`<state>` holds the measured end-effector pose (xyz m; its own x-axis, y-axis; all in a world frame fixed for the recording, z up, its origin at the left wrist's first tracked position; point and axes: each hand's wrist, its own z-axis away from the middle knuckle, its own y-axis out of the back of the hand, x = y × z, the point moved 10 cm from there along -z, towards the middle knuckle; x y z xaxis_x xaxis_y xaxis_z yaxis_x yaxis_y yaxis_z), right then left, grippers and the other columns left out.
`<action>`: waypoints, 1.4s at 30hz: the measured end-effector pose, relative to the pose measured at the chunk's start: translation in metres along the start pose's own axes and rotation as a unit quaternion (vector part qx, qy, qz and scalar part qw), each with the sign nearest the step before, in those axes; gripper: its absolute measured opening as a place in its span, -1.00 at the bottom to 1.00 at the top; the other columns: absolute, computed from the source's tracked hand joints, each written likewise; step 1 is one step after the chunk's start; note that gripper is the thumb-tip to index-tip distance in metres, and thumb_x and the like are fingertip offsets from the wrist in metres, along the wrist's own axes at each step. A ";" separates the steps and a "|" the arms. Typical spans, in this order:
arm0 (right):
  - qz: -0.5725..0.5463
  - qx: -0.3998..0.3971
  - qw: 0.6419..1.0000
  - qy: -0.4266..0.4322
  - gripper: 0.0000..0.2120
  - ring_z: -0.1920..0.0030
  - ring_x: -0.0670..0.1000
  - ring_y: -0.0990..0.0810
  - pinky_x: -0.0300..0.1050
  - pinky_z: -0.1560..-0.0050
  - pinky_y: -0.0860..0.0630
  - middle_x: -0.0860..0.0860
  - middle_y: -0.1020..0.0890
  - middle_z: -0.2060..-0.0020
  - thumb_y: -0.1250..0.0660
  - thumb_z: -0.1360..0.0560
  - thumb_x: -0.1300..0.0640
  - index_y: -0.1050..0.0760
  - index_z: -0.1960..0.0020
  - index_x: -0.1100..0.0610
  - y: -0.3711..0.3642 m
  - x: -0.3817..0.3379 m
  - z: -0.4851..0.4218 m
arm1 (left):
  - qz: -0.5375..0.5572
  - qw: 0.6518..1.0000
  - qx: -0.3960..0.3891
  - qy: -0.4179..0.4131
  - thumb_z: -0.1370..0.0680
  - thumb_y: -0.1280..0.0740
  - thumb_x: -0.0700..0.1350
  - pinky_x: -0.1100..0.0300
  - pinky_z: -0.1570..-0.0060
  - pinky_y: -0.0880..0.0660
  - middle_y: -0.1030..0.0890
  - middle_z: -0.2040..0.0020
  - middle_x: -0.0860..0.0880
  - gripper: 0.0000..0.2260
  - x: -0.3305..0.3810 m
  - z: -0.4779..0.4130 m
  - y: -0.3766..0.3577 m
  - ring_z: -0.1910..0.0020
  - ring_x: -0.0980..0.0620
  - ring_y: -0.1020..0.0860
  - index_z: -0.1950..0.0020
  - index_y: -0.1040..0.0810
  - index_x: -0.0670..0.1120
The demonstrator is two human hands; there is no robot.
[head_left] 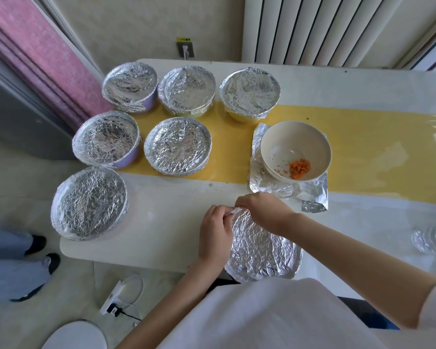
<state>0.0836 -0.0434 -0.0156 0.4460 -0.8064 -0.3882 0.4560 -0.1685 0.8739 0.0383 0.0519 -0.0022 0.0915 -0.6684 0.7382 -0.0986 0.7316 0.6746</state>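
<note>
1. White shirt (275, 318) fills the bottom of the view. Just beyond it, at the worktop's (166, 222) near edge, sits the foil-topped bowl (262, 250).
2. Left grip (215, 233) and right grip (264, 212) meet at the bowl's far-left rim, each pinching the foil edge between curled fingers and thumb.
3. From that pinch the bowl lies back toward the body and to the right. The left grip is beside the left arc, and the right forearm crosses over the far-right arc.
4. Crimping onward would likely suit each grip working down its own side, toward the near edge.
5. Farther out, toward the right, an open bowl (295, 147) with carrot bits (299, 168) stands on a loose foil sheet (312, 195).
6. Six wrapped bowls (178, 146) cluster toward the far-left corner and down the left edge.
</note>
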 end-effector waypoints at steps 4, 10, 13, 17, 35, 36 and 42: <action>0.015 0.001 1.000 0.001 -0.55 0.08 0.14 -0.58 0.05 0.08 -0.52 0.09 -0.62 0.02 -0.12 -0.42 0.45 -0.48 -0.19 0.09 -0.001 0.000 -0.003 | -0.012 1.000 -0.015 -0.011 -0.51 -0.31 -0.29 0.25 0.20 -0.33 -0.52 0.16 -0.08 -0.97 0.000 -0.001 -0.002 0.19 -0.06 -0.49 0.10 -0.52 -0.19; -0.075 0.068 0.994 -0.033 -0.75 -0.05 0.09 -0.58 0.03 -0.05 -0.51 0.07 -0.58 -0.11 -0.10 -0.62 0.20 -0.46 -0.23 0.16 0.008 0.016 0.013 | -0.047 0.999 -0.004 -0.013 -0.49 -0.19 -0.22 0.12 0.14 -0.31 -0.46 0.20 -0.05 -0.96 -0.004 0.005 0.005 0.18 -0.06 -0.40 0.17 -0.39 -0.15; -0.096 0.078 0.990 -0.067 -0.76 0.11 0.14 -0.63 0.09 0.05 -0.55 0.13 -0.65 0.02 -0.11 -0.62 0.22 -0.50 -0.19 0.15 0.008 0.032 0.015 | -0.053 0.999 -0.009 0.005 -0.46 -0.17 -0.21 0.12 0.14 -0.32 -0.40 0.20 -0.02 -0.98 -0.011 0.005 0.007 0.18 -0.03 -0.37 0.16 -0.36 -0.14; -0.084 0.048 0.993 -0.070 -0.69 0.25 0.12 -0.60 0.08 0.15 -0.54 0.14 -0.65 0.20 -0.11 -0.54 0.38 -0.52 -0.13 0.14 0.004 0.035 0.012 | 0.018 0.999 -0.045 0.016 -0.57 -0.21 -0.26 0.28 -0.01 -0.39 -0.54 -0.06 -0.11 -0.83 -0.004 -0.005 -0.006 -0.02 -0.04 -0.51 -0.14 -0.49 -0.23; 0.044 0.007 0.998 -0.033 -0.63 0.09 0.14 -0.56 -0.07 0.22 -0.40 0.10 -0.57 -0.01 -0.09 -0.47 0.41 -0.41 -0.21 0.18 0.005 0.008 0.011 | -0.014 1.000 -0.024 0.009 -0.57 -0.22 -0.28 0.18 0.17 -0.39 -0.67 0.11 -0.16 -0.81 0.012 -0.010 -0.009 0.14 -0.15 -0.61 -0.09 -0.60 -0.19; 0.069 -0.001 0.997 -0.025 -0.63 0.07 0.13 -0.56 -0.11 0.24 -0.36 0.10 -0.56 -0.02 -0.09 -0.48 0.39 -0.39 -0.24 0.17 0.006 0.006 0.012 | -0.015 1.000 -0.025 0.010 -0.57 -0.22 -0.28 0.18 0.18 -0.39 -0.67 0.12 -0.16 -0.82 0.012 -0.010 -0.010 0.15 -0.15 -0.60 -0.08 -0.60 -0.19; 0.157 -0.005 0.987 0.015 -0.64 -0.02 0.11 -0.55 -0.11 0.18 -0.30 0.11 -0.53 -0.08 -0.08 -0.51 0.36 -0.35 -0.28 0.19 0.008 -0.011 0.010 | -0.018 0.999 -0.034 0.010 -0.58 -0.23 -0.27 0.23 0.18 -0.37 -0.67 0.08 -0.17 -0.81 0.013 -0.010 -0.009 0.13 -0.14 -0.61 -0.11 -0.59 -0.20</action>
<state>0.0745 -0.0412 -0.0017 0.5895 -0.8007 -0.1066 0.2988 0.0936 0.9497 0.0504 0.0379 0.0012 0.1132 -0.6915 0.7135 -0.0277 0.7156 0.6979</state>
